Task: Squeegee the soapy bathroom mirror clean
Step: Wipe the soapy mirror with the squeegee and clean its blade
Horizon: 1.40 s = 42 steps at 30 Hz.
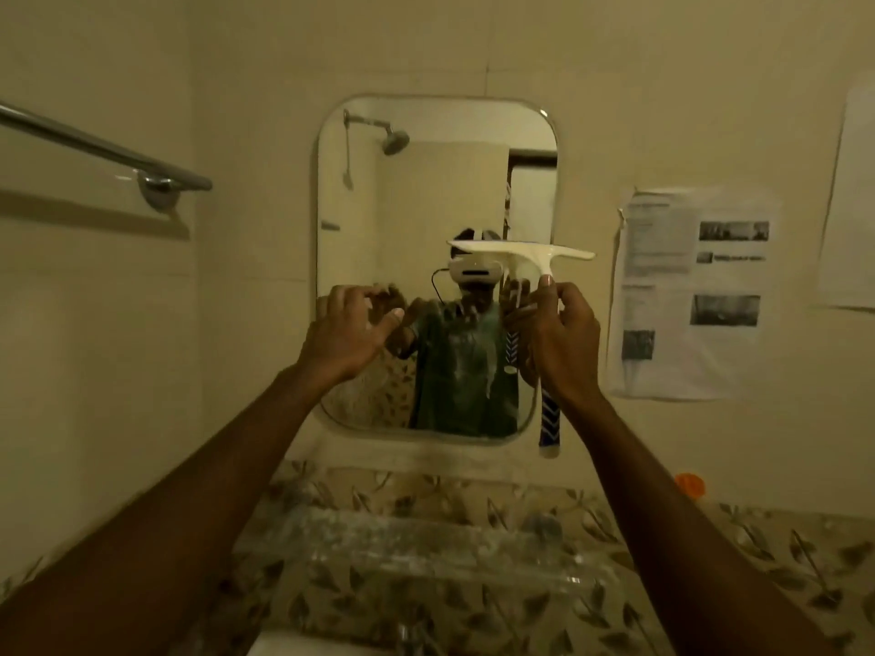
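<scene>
A rounded rectangular mirror hangs on the cream tiled wall; soapy streaks run down its lower middle. My right hand is shut on the handle of a white squeegee, whose blade lies level across the mirror's right half at mid height. Its blue and white patterned grip sticks out below my hand. My left hand hovers at the mirror's left edge, fingers curled apart, holding nothing.
A chrome towel bar juts from the left wall. Printed paper sheets are stuck to the wall right of the mirror. A clear glass shelf sits below the mirror above leaf-patterned tiles. An orange cap shows at lower right.
</scene>
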Each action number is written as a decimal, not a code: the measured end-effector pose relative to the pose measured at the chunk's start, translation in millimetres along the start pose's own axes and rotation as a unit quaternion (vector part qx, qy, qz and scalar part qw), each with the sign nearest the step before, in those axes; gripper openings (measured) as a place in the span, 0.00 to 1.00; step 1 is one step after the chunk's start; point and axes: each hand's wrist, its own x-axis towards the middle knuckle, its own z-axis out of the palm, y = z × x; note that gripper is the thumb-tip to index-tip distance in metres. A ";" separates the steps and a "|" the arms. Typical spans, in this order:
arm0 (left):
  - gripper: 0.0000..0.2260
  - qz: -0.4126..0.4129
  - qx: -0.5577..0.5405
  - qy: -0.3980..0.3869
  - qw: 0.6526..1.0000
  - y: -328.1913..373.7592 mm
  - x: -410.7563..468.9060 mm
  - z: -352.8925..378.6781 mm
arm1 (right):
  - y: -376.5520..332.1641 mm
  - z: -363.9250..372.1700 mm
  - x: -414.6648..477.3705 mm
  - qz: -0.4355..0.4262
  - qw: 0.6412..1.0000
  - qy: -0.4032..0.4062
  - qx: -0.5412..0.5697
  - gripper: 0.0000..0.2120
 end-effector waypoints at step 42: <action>0.25 0.045 -0.027 0.265 0.963 -89.1 171.2 -12.9 | -34.4 54.9 126.9 0.012 0.956 0.036 -0.291 0.21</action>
